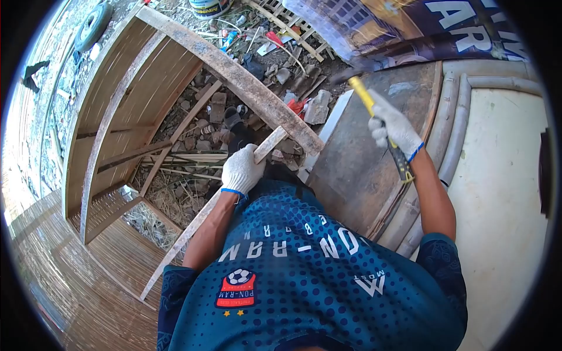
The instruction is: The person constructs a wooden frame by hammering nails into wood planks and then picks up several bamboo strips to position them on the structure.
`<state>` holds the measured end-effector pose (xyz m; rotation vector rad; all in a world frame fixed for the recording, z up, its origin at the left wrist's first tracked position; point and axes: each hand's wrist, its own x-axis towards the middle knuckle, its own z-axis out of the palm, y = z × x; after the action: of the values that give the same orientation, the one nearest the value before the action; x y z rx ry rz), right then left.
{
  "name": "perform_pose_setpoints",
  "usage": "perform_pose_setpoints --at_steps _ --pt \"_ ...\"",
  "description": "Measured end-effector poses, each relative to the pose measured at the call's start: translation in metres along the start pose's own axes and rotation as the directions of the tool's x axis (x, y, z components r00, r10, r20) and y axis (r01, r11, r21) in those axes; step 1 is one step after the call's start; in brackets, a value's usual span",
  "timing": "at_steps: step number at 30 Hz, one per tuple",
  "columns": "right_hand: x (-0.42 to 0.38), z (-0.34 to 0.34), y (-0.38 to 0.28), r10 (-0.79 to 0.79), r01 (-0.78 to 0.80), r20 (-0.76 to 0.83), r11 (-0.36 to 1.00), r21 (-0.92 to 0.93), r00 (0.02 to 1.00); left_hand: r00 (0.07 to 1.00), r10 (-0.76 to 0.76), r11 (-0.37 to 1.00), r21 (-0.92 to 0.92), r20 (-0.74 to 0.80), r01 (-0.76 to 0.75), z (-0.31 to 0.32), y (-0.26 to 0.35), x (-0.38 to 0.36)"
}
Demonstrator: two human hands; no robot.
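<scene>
My left hand (pixel 243 171), in a white knit glove, is closed around a narrow wooden strip (pixel 271 144). The strip's upper end meets a thick weathered beam (pixel 257 96) near the beam's right end, and its lower part runs down past my left forearm. Raised to the right, my gloved right hand (pixel 393 126) grips a hammer (pixel 363 96) with a yellow and black handle. The hammer's head is blurred at the upper left of the handle, apart from the strip and the beam.
A wooden frame with woven panels (pixel 117 111) stands at the left. Rubble (pixel 202 128) covers the ground inside it. A brown board (pixel 374 146) and bent bamboo poles (pixel 459 117) lie at the right. A printed banner (pixel 410 29), a bucket (pixel 209 7) and a tyre (pixel 93 26) are farther off.
</scene>
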<state>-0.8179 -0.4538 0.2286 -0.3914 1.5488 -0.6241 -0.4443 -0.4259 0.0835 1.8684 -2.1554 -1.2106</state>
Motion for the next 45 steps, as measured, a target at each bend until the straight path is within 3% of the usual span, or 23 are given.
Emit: perform_pose_setpoints --at_steps 2,5,7,9,12,13,16,18,20,23,25,27,29,31,32,33,34,35,39,40,43,44,45 --pt "0.017 -0.015 0.005 -0.083 0.119 -0.140 0.954 0.275 0.987 0.999 0.029 1.000 0.002 -0.015 -0.029 0.004 -0.004 0.001" --pt "0.011 0.029 0.026 -0.270 0.224 -0.335 0.960 -0.169 0.903 1.000 0.018 1.000 -0.012 -0.015 -0.018 0.000 -0.001 -0.001" --pt "0.000 0.027 0.026 0.013 -0.005 0.048 0.985 -0.170 0.999 1.000 0.009 1.000 0.002 0.012 -0.009 -0.002 -0.007 0.000" --pt "0.002 0.008 0.020 0.220 -0.192 0.373 0.975 -0.111 0.902 1.000 0.010 1.000 -0.006 0.025 -0.010 -0.002 -0.002 -0.003" --pt "0.009 -0.019 0.018 -0.088 0.102 0.194 0.993 -0.063 0.977 0.983 0.171 0.985 0.049 -0.065 -0.168 -0.017 0.018 -0.013" --pt "0.020 -0.040 0.021 -0.144 0.103 0.188 0.971 0.214 0.972 0.996 0.070 0.998 0.004 -0.048 -0.070 -0.014 0.011 -0.008" --pt "0.074 -0.053 0.028 -0.223 0.303 -0.315 0.924 0.233 0.923 0.999 0.005 1.000 0.016 -0.050 -0.004 -0.003 -0.003 -0.002" --pt "0.070 -0.033 0.035 -0.003 0.029 -0.295 0.996 0.083 0.955 1.000 0.007 1.000 0.009 -0.012 -0.007 -0.001 -0.005 0.000" --pt "0.003 0.010 0.041 0.276 -0.272 0.274 0.961 -0.054 0.921 0.996 0.065 0.997 0.040 -0.066 -0.062 0.005 -0.010 -0.002" --pt "0.007 0.000 0.019 0.151 -0.074 0.212 0.940 -0.332 0.966 0.997 0.025 0.999 0.041 -0.075 -0.022 0.000 -0.005 -0.008" --pt "0.003 -0.007 0.000 -0.016 0.049 0.120 0.961 -0.274 0.993 0.997 0.029 0.999 0.030 -0.065 -0.027 -0.001 0.000 -0.006" --pt "0.020 -0.039 -0.004 -0.122 0.121 0.013 0.992 0.041 0.992 0.999 0.023 1.000 0.010 -0.038 -0.023 -0.004 0.005 -0.004" --pt "0.038 -0.036 0.009 -0.359 0.373 -0.233 0.928 0.016 0.904 1.000 -0.009 1.000 0.017 0.021 0.009 -0.007 0.010 -0.001" --pt "0.013 0.024 0.021 -0.352 0.304 -0.341 0.934 -0.185 0.872 0.999 0.030 0.999 0.021 0.017 -0.030 -0.008 0.009 -0.002" --pt "0.001 0.029 0.017 -0.112 0.100 -0.052 0.974 -0.203 0.992 0.999 0.034 0.999 0.026 0.013 -0.034 -0.007 0.008 -0.002" --pt "-0.008 0.028 0.016 0.166 -0.098 0.237 0.956 -0.276 0.957 0.999 0.035 0.999 0.033 0.014 -0.036 -0.004 0.003 -0.005" --pt "-0.003 0.024 0.015 0.134 -0.031 0.212 0.903 -0.428 0.968 0.999 0.029 0.999 0.038 0.018 -0.029 -0.001 -0.002 -0.008" --pt "0.006 0.005 0.002 0.261 -0.194 0.253 0.946 -0.261 0.932 1.000 0.020 0.999 0.047 0.016 -0.021 0.001 -0.006 -0.006" --pt "0.016 -0.043 -0.032 -0.004 0.015 -0.097 0.994 0.112 0.995 1.000 0.014 0.998 0.063 0.023 -0.016 -0.003 0.005 -0.002" --pt "0.020 -0.040 -0.030 -0.166 0.224 -0.237 0.944 0.242 0.957 0.999 0.032 0.998 0.050 0.026 -0.034 -0.004 0.006 -0.001" --pt "0.016 0.014 -0.005 -0.349 0.387 -0.501 0.922 -0.031 0.792 0.999 0.001 0.999 0.040 0.033 -0.003 -0.002 0.004 0.001" --pt "0.007 0.011 0.002 -0.159 0.140 -0.162 0.982 -0.125 0.974 0.999 0.022 0.999 0.037 0.027 -0.023 -0.002 -0.001 0.001" --pt "-0.001 0.007 0.007 0.125 -0.073 0.162 0.953 -0.296 0.979 0.999 0.042 0.999 0.030 0.026 -0.043 0.000 -0.006 -0.002"
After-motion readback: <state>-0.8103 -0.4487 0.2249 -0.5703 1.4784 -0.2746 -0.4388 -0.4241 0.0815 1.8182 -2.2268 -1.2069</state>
